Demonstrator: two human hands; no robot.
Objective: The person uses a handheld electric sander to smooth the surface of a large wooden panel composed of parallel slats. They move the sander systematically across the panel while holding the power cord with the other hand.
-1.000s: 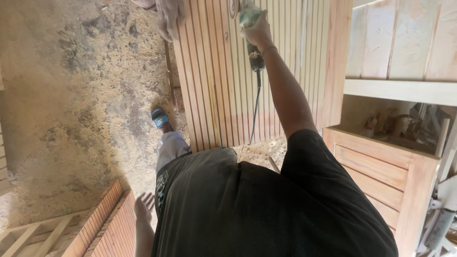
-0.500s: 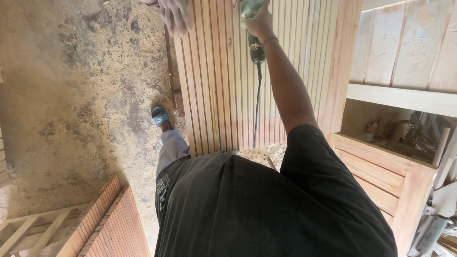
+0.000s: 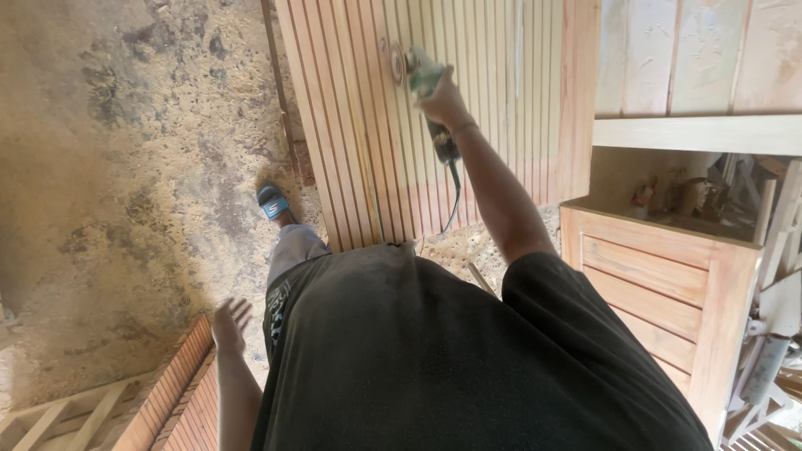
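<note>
My right hand (image 3: 443,100) is stretched out and grips a green and black power sander (image 3: 420,73). Its round disc rests against a tall ribbed wooden panel (image 3: 351,142), and a black cord (image 3: 455,200) hangs from the tool along my forearm. My left hand (image 3: 230,321) is low on the left, fingers spread, holding nothing, just above another reddish ribbed panel (image 3: 180,401). My black shirt fills the lower middle of the view.
Sawdust covers the concrete floor (image 3: 125,142) on the left. My foot in a blue sandal (image 3: 272,203) stands beside the panel's base. A slatted wooden cabinet (image 3: 660,267) with a shelf of clutter stands on the right, and a pale wooden frame (image 3: 50,418) lies at the bottom left.
The right hand and sander have come down the ribbed panel, lower in the view. My left hand now shows open at the lower left.
</note>
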